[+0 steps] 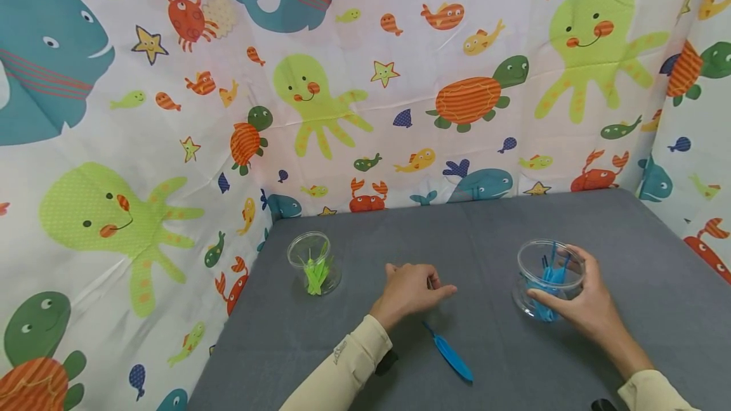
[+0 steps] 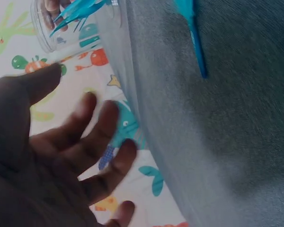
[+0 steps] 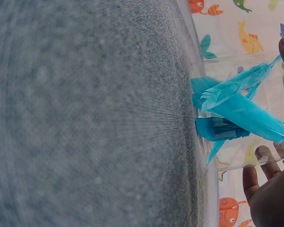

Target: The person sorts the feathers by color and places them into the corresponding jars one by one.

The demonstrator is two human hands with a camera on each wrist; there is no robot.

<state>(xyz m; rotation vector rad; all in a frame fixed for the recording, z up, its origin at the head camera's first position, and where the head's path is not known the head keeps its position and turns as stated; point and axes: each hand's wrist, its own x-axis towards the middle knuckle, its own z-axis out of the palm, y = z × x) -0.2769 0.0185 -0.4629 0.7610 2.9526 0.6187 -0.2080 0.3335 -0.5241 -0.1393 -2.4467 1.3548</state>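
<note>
My right hand (image 1: 591,303) grips a clear plastic jar (image 1: 522,300) from its right side, thumb across the front. Inside stand several blue feathers (image 1: 549,284), quills upward; the right wrist view shows the blue feathers (image 3: 246,113) through the jar wall. Above the middle of the table hovers my left hand (image 1: 408,290), holding nothing, its fingers loosely bent and spread apart in the left wrist view. One loose blue feather (image 1: 452,357) lies on the table just in front of that hand, its quill pointing up toward the wrist.
A second clear jar (image 1: 299,252) at the back left holds several bright green feathers (image 1: 316,274). Grey cloth (image 1: 485,240) covers the table. White curtains (image 1: 400,37) printed with sea animals enclose the back and both sides.
</note>
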